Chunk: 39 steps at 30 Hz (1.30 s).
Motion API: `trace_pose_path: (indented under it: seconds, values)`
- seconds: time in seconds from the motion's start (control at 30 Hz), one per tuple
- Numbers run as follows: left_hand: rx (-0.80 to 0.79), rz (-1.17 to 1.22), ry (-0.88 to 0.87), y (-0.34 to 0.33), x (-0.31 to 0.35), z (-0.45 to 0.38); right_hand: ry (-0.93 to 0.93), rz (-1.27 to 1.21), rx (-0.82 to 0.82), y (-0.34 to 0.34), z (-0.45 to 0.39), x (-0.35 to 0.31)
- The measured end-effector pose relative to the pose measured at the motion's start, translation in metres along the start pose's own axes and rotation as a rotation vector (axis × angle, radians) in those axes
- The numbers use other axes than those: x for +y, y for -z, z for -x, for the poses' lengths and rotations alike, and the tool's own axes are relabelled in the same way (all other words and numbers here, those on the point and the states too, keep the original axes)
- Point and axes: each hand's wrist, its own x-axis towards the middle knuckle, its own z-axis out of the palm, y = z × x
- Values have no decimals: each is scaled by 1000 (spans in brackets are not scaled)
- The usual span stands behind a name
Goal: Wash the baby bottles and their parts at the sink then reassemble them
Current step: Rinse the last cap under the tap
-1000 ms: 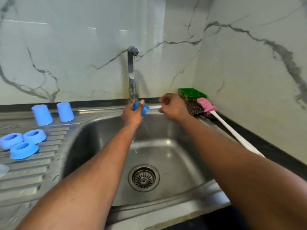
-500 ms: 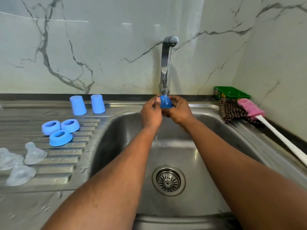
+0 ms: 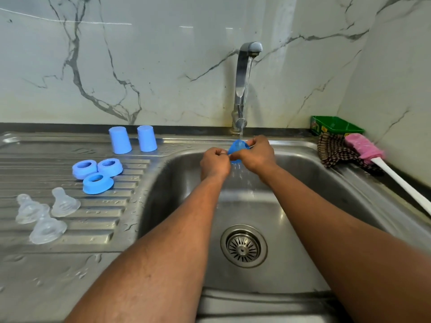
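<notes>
Blue cap (image 3: 238, 149), tilted with its opening facing up-left, is pinched by left hand (image 3: 215, 164) and right hand (image 3: 255, 155); earlier it sat upright.

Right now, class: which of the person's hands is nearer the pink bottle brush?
Right. The right hand holds the blue cap over the basin, nearer the pink bottle brush; the left hand is farther away.

Bright, even daylight fills the scene, with soft glare streaks on the marble wall (image 3: 163, 54), gentle shadows in the sink (image 3: 177, 183), and wide-angle bending at edges.
</notes>
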Motion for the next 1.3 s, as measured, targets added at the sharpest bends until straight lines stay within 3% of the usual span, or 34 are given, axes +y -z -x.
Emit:
trace_pose_path:
  seconds: [0.17,0.23,0.33,0.4,0.5,0.6,0.73,0.83,0.93,1.0,1.2,1.3]
  values:
    - [-139,12,45,5,1,7,-32,-177,-77,1,-2,0]
    - [-111,-34,44,4,4,8,-38,-248,-136,3,0,3]
    - [-21,-77,54,3,5,9,43,48,-91,2,0,10]
    - [8,-91,65,5,3,6,-11,252,-193,2,4,13]
    - [30,-116,69,5,1,1,-121,102,-384,5,2,14]
    - [28,-117,77,4,-1,-2,-60,131,-269,7,-1,18]
    - [2,-121,62,3,-2,-2,-75,151,-365,6,1,22]
    - [-16,-127,67,2,-4,-5,-3,195,-257,9,-2,17]
    - [-28,-127,70,1,-5,-6,-38,129,-320,7,-1,15]
    - [-45,-113,71,-1,-6,-7,-2,127,-241,6,-5,16]
    - [-59,-70,80,-5,-4,-7,18,-84,-135,0,-7,12]
    - [-27,-7,86,-6,-2,-10,-39,-226,-211,2,-6,9]
